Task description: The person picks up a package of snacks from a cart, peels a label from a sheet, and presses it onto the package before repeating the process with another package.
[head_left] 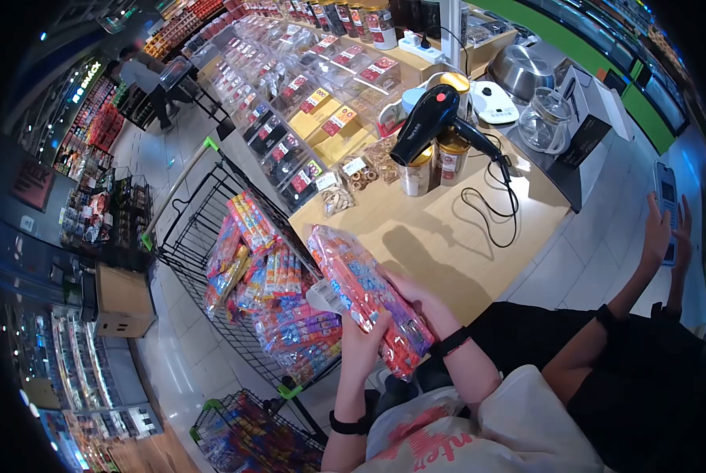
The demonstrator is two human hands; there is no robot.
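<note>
A long clear bag of colourful wrapped sweets [361,288] is held in front of my body, above the near edge of the wooden table [416,229]. My left hand [362,335] grips its near left side, with the thumb on the wrapping. On the other side, my right hand [412,293] supports the bag, its fingers partly hidden behind it. A white label [325,298] shows at the bag's left edge. Left of the bag stands a wire shopping cart [191,264] holding several similar packs [286,276].
A black hair dryer [428,122] rests on jars, its cord [491,213] looped across the table. Nearby are a glass pot [544,122] and a steel bowl [522,71]. A second cart [242,430] is lower left. Another person's hands [668,229] hold a phone at right.
</note>
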